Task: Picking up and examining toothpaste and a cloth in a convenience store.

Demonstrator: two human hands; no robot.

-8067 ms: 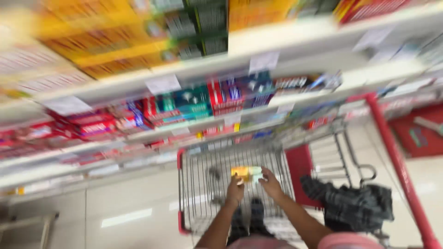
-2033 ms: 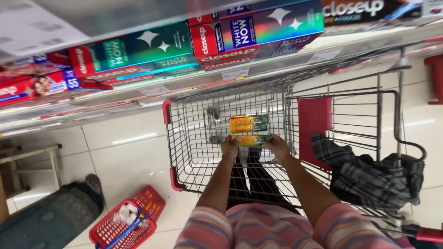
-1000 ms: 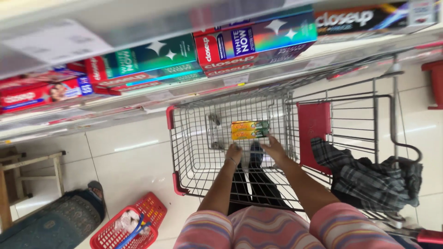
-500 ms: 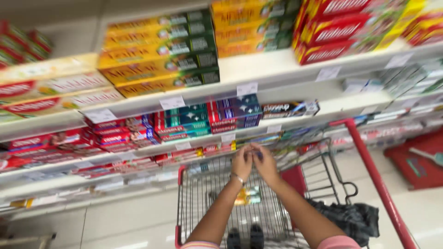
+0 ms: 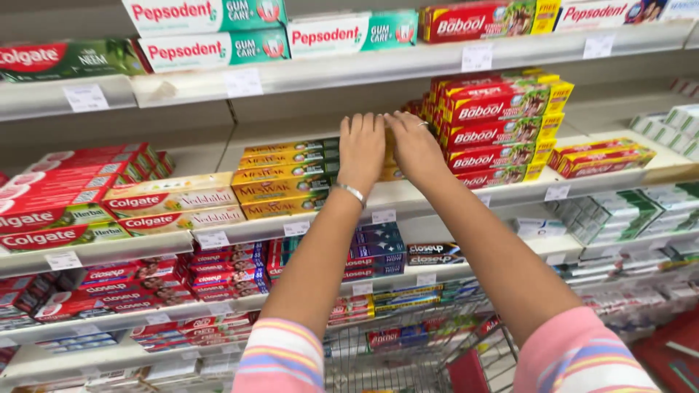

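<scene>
Reaching up side by side, the left hand (image 5: 362, 149) and right hand (image 5: 415, 145) lie palms-down, fingers fairly flat, on the stack of long gold-and-green cardboard toothpaste cartons (image 5: 287, 178) on the white metal shelf (image 5: 510, 182). Whether either has closed on a carton I cannot tell. The cartons run lengthwise left to right, mostly left of the hands, so the left hand is nearer. Red-and-yellow cartons (image 5: 502, 120) stand just right. The hands cover the cartons beneath; the wire trolley (image 5: 408, 356) below is mostly hidden.
</scene>
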